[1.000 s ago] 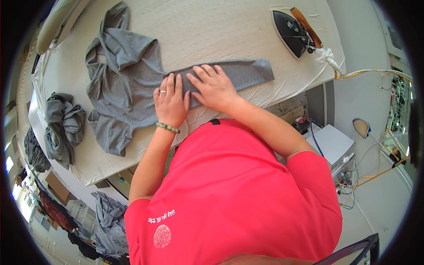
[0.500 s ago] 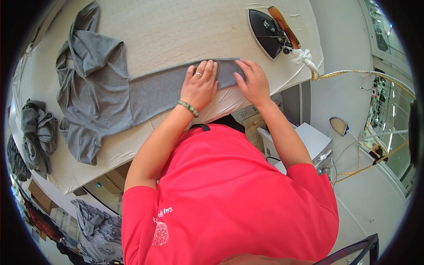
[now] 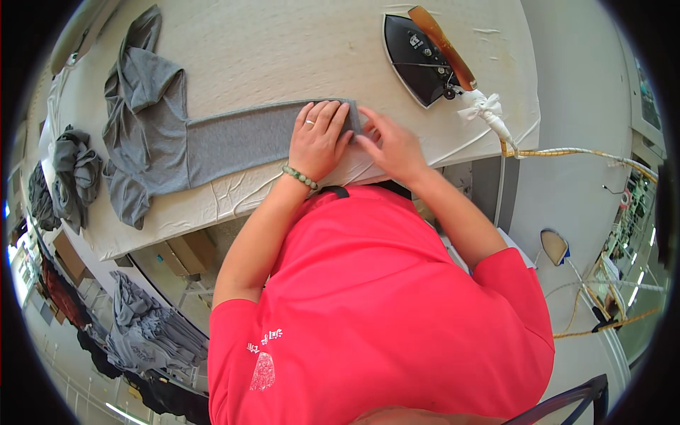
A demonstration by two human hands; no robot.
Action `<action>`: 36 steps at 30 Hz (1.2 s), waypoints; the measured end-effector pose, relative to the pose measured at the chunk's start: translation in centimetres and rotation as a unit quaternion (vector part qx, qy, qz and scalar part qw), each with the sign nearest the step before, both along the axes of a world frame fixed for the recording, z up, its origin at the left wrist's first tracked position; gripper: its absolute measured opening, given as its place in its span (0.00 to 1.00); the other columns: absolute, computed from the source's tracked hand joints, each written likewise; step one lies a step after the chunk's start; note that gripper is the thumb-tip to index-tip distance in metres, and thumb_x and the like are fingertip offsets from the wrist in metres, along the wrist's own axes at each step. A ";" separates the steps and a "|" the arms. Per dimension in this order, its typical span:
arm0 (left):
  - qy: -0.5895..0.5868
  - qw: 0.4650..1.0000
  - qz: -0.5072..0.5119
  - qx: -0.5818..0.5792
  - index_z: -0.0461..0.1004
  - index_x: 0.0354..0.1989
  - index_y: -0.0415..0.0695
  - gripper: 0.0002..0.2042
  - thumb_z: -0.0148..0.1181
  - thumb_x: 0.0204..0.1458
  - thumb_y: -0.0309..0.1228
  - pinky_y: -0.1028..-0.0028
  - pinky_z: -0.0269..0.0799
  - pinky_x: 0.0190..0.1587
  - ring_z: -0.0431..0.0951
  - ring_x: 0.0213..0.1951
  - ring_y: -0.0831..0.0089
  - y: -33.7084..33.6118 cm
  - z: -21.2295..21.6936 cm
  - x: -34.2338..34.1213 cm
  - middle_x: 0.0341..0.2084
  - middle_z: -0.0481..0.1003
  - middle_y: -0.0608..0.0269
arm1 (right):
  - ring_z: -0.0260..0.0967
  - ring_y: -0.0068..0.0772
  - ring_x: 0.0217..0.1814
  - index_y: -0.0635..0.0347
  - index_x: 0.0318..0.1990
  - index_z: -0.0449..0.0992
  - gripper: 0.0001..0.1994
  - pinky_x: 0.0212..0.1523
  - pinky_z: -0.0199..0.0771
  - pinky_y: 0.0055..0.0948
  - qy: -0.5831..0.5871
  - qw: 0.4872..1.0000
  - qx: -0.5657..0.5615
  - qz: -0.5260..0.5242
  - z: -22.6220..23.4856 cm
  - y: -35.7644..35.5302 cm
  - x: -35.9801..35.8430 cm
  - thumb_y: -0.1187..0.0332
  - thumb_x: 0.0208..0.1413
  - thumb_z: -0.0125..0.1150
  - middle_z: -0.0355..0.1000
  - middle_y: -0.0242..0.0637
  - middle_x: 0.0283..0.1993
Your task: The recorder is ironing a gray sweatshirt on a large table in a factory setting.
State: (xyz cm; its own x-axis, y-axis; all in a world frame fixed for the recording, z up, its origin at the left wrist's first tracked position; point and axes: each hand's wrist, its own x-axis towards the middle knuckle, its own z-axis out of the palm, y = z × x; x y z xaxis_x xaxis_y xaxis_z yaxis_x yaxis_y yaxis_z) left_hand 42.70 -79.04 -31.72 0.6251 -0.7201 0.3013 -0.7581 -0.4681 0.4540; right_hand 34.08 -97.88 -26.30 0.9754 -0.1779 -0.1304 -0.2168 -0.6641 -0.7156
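Observation:
A grey knit garment (image 3: 241, 138) is spread along the padded table, with a long flat section running to the right and a crumpled mass on the left. My left hand (image 3: 316, 142) lies flat on this section close to its right end, fingers stretched out. At that end a short strip of fabric looks folded back. My right hand (image 3: 392, 146) is just beside the end edge, thumb and forefinger apart, fingertips at or near the fabric. Whether they touch it is hard to tell.
An iron (image 3: 419, 62) with a wooden handle rests at the back right, its cloth-wrapped cord (image 3: 489, 113) trailing off the corner. Bunched grey garments (image 3: 74, 170) lie at the table's left edge. More grey clothes (image 3: 149, 326) hang lower left. Another iron (image 3: 554, 246) is off to the right.
The garment's right end has become shorter, its edge turned back toward my left hand. My right hand has moved left along with it. The whole view has shifted a little.

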 end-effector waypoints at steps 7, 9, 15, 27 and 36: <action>-0.047 0.996 0.047 0.052 0.74 0.63 0.45 0.25 0.63 0.54 0.34 0.54 0.59 0.71 0.70 0.64 0.62 -0.4 -0.3 -1.4 0.60 0.72 0.60 | 0.75 0.47 0.54 0.57 0.62 0.74 0.23 0.54 0.76 0.43 -0.196 0.936 -0.290 -0.020 4.0 -10.6 7.4 0.65 0.59 0.66 0.78 0.41 0.50; -0.044 0.997 0.050 0.050 0.74 0.63 0.46 0.25 0.63 0.54 0.33 0.54 0.59 0.71 0.70 0.64 0.62 -0.4 -0.4 -1.5 0.60 0.72 0.61 | 0.76 0.47 0.52 0.58 0.60 0.75 0.22 0.53 0.77 0.44 -0.030 0.951 -0.299 -0.080 3.6 -11.6 8.4 0.62 0.59 0.67 0.78 0.40 0.50; -0.007 0.996 0.084 0.010 0.74 0.63 0.47 0.24 0.58 0.54 0.29 0.55 0.60 0.71 0.71 0.63 0.62 -0.9 0.5 -2.1 0.58 0.73 0.61 | 0.78 0.39 0.35 0.61 0.55 0.77 0.22 0.39 0.79 0.39 0.076 0.971 -0.210 -0.088 2.9 -14.0 11.3 0.55 0.60 0.66 0.78 0.37 0.36; -0.037 0.992 0.109 0.059 0.76 0.61 0.45 0.22 0.62 0.57 0.29 0.56 0.63 0.67 0.72 0.62 0.61 -1.1 0.0 -1.9 0.57 0.74 0.59 | 0.79 0.33 0.26 0.62 0.34 0.83 0.20 0.33 0.79 0.35 0.259 0.962 -0.073 -0.046 4.7 -13.1 9.8 0.50 0.57 0.66 0.80 0.36 0.26; -0.028 0.995 0.097 0.009 0.77 0.60 0.45 0.21 0.64 0.58 0.32 0.56 0.62 0.68 0.73 0.62 0.59 -0.8 1.4 -3.4 0.59 0.75 0.59 | 0.82 0.43 0.34 0.62 0.37 0.82 0.20 0.41 0.81 0.43 0.241 0.967 -0.080 -0.010 4.4 -13.3 9.6 0.50 0.58 0.65 0.81 0.41 0.29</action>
